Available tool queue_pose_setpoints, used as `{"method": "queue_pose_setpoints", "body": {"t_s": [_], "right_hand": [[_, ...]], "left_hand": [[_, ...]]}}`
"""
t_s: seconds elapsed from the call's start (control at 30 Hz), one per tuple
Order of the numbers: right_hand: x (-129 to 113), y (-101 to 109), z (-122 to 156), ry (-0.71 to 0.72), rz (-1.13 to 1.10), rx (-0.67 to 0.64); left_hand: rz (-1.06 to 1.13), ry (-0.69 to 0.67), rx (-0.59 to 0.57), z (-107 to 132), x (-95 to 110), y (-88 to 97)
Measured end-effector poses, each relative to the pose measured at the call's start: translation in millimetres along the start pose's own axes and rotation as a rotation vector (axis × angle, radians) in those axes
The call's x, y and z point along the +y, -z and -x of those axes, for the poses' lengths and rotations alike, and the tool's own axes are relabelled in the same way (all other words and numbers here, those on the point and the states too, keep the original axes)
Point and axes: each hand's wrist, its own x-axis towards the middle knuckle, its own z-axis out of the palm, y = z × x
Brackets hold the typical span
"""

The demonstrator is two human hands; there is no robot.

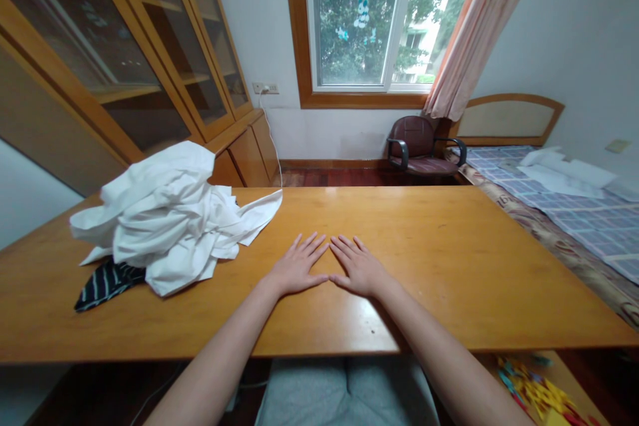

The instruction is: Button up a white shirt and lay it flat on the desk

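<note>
My left hand (pixel 298 265) lies flat on the wooden table (pixel 449 266), fingers spread and palm down. Beside it my right hand (pixel 360 266) rests the same way, with the two thumbs meeting or almost meeting at the tips. Neither hand holds anything. To the left of my hands is a crumpled heap of white cloth (pixel 170 219), one corner of it stretching toward my left hand without reaching it. From under the heap pokes a dark striped cloth (pixel 107 284); the rest of that piece is hidden.
Behind the table stand a glass-fronted cabinet (pixel 244 150) on the left and a brown armchair (pixel 418 143). A bed (pixel 564 203) with checked bedding runs along the right. A white cord (pixel 271 136) hangs from the wall socket. Below the table's right edge lie colourful items (pixel 539 389).
</note>
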Motion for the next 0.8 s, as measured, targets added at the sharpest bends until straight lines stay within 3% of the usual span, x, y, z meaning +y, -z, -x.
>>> {"method": "queue_pose_setpoints", "body": {"t_s": [0.6, 0.8], "right_hand": [[-0.8, 2.4, -0.7, -0.010, -0.007, -0.028], [-2.7, 7.2, 2.8, -0.039, -0.131, 0.103]], "left_hand": [[-0.001, 0.012, -0.019, -0.7, 1.1, 1.8], [0.051, 0.029, 0.027, 1.2, 3.0, 5.0]]}}
